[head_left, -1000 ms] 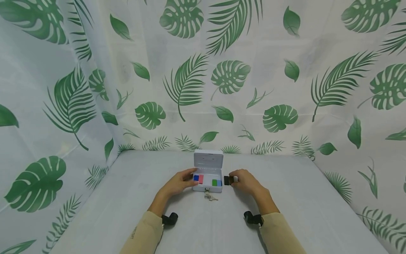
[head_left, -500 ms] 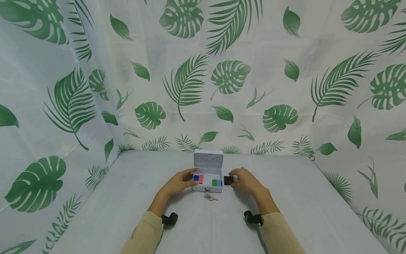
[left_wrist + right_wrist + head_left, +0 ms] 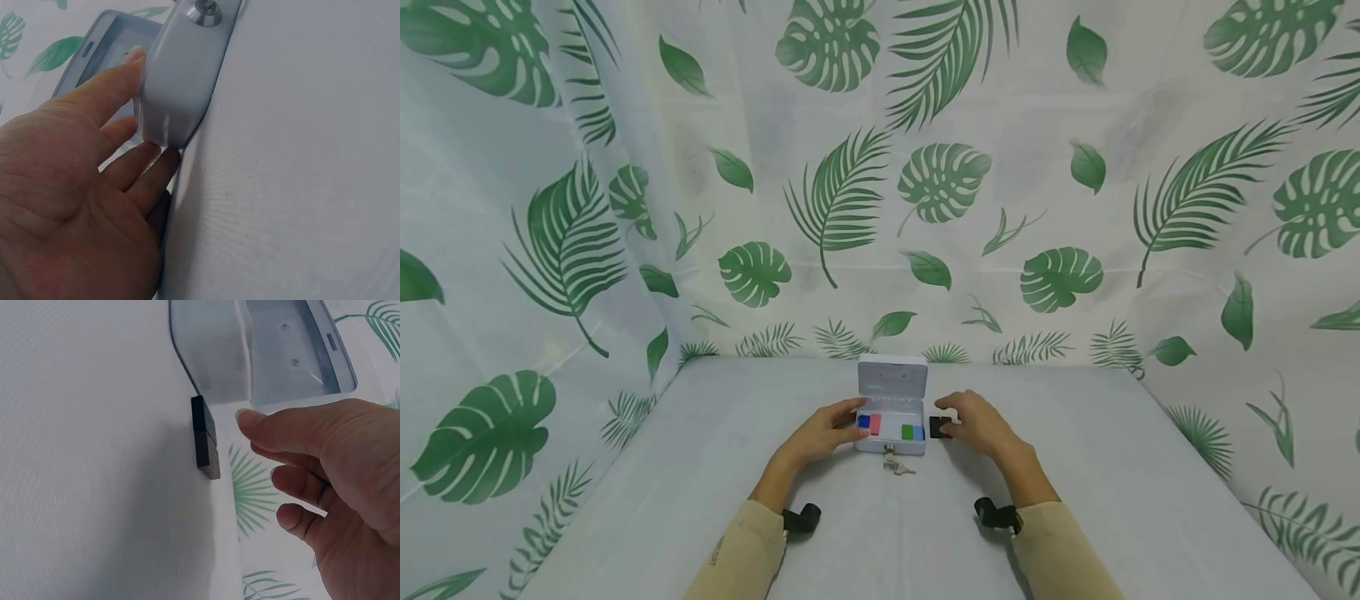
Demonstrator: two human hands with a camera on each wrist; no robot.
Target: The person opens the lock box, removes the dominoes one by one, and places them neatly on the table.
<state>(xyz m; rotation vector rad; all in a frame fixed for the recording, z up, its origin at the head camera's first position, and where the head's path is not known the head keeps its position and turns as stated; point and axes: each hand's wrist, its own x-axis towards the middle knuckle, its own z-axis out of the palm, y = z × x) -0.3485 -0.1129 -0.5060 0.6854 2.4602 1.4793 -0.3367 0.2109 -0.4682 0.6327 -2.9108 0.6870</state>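
A small white metal cash box (image 3: 904,447) stands with its lid (image 3: 892,379) raised. My left hand (image 3: 822,429) holds its left side, thumb over the rim and fingers against the outer wall. Inside lie a blue block (image 3: 864,421) and a pink block (image 3: 876,424) on the left. A green block (image 3: 907,432) and a light blue block (image 3: 919,432) are at the right. Just right of the box, a black block (image 3: 201,414) and a dark brownish block (image 3: 207,454) lie end to end. My right hand (image 3: 981,425) hovers beside them, fingers loosely bent, holding nothing.
Keys (image 3: 898,467) hang from the lock (image 3: 205,14) on the box's front. A white cloth covers the table (image 3: 887,542). Leaf-patterned curtain (image 3: 985,333) closes off the back and sides. Black wrist cameras (image 3: 997,513) sit by both sleeves.
My right hand has let go of the dark brownish block, and its fingers have spread and lifted slightly. A small pale patch at its fingers no longer shows. My left hand stays still.
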